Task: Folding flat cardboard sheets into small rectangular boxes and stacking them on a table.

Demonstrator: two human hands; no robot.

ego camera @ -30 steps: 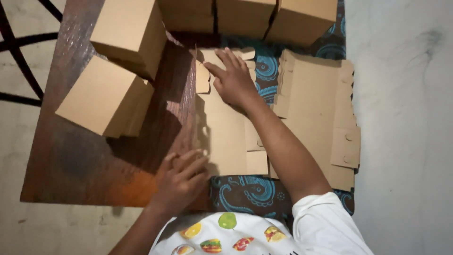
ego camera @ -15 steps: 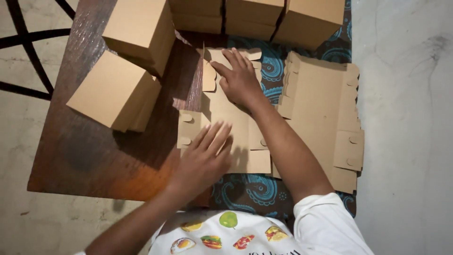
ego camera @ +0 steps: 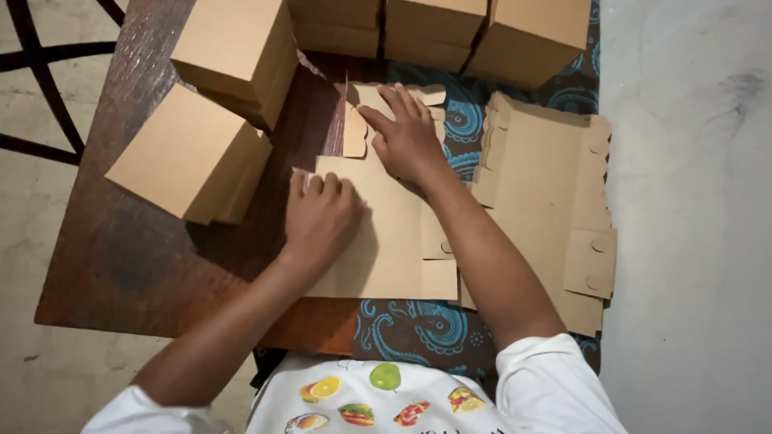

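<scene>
A flat, die-cut brown cardboard box blank (ego camera: 394, 257) lies on the wooden table in front of me. My left hand (ego camera: 322, 217) presses down on its left side, fingers curled over the left edge flap. My right hand (ego camera: 406, 137) lies spread on the blank's far end, fingers apart, next to a small upright flap (ego camera: 354, 128). Neither hand lifts anything off the table.
A stack of flat cardboard blanks (ego camera: 547, 201) lies to the right on a blue patterned cloth (ego camera: 418, 321). Folded brown boxes stand at the left (ego camera: 189, 157), (ego camera: 237, 52) and along the far edge (ego camera: 434, 28). The dark wooden table (ego camera: 137, 265) ends at left; bare floor lies at right.
My left hand moved up from the near table edge onto the blank's left side and folded the left flap inward. My right hand stayed on the far end.
</scene>
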